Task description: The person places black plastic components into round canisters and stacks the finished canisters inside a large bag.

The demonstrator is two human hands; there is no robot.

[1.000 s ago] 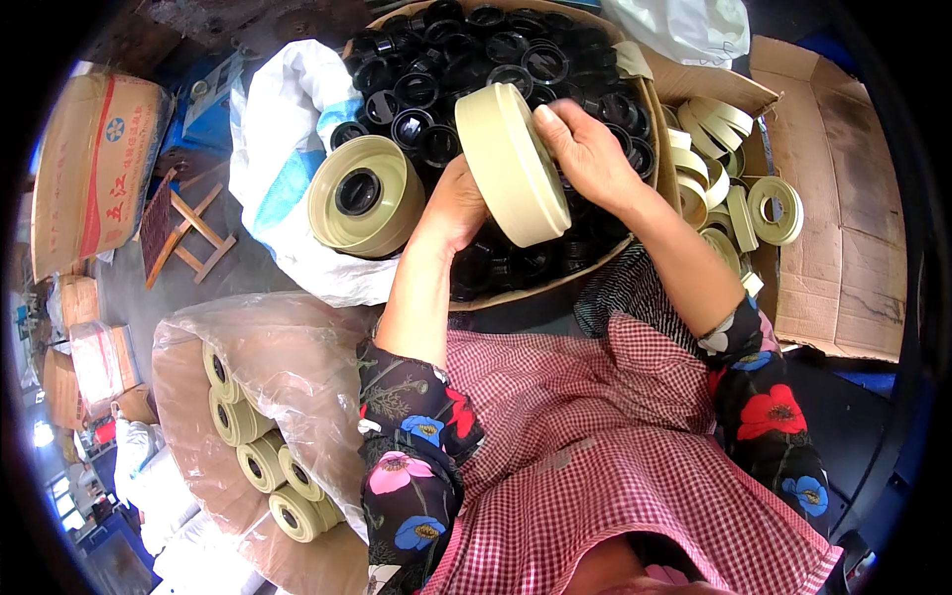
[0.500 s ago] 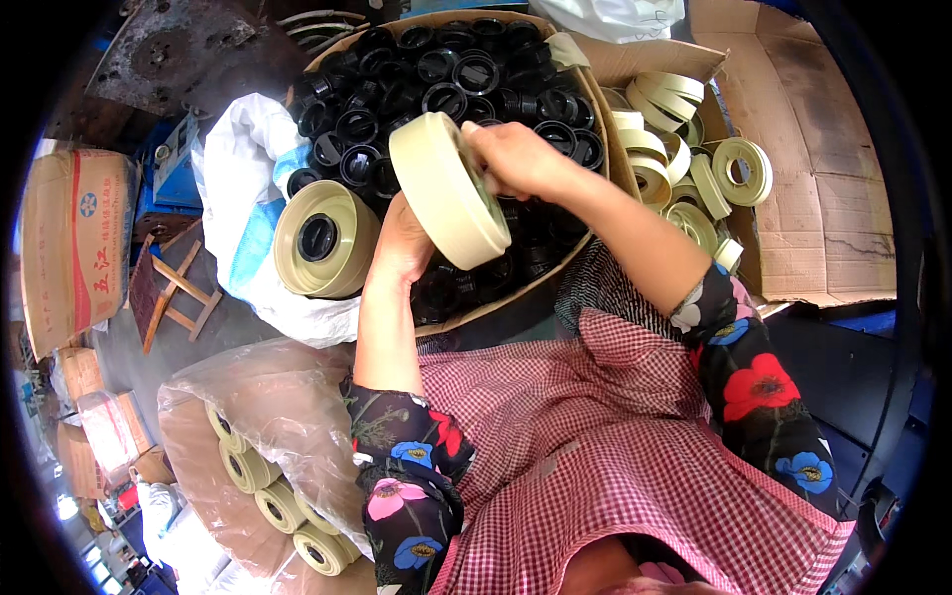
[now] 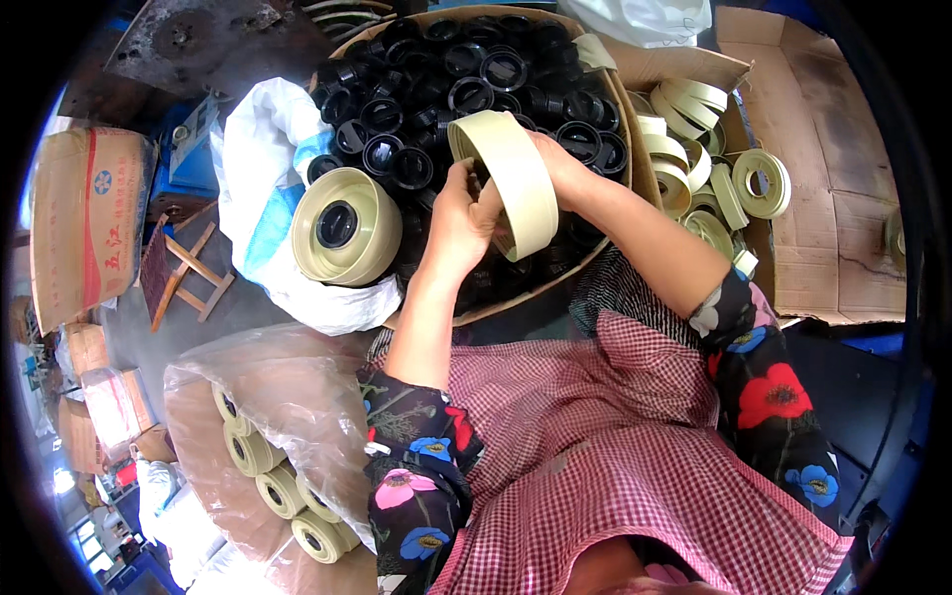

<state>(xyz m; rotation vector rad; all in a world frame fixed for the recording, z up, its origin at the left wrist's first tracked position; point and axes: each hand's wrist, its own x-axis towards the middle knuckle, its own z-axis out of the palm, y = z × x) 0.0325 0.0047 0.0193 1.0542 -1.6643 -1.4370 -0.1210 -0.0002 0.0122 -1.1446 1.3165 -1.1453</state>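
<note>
The ring (image 3: pixel 520 186) that I hold is round and pale yellow-green, of plastic look, with a smooth, wide outer wall and a thin rim. It is hollow, and its inside is in shadow. It stands on its edge in the air, over the black caps (image 3: pixel 468 96) in the big carton (image 3: pixel 628 119). Its open side points to my left and a little towards me. The axis through the hole runs rather from left to right, while the broad width goes from far left to near right. My left hand (image 3: pixel 464 220) has its grip closed on the rim at the open side, with fingers reaching inside. My right hand (image 3: pixel 561 169) is at the opposite side, touching the ring; its fingers are hidden behind the wall, so I cannot tell how that grip is closed. The ring is between both hands.
</note>
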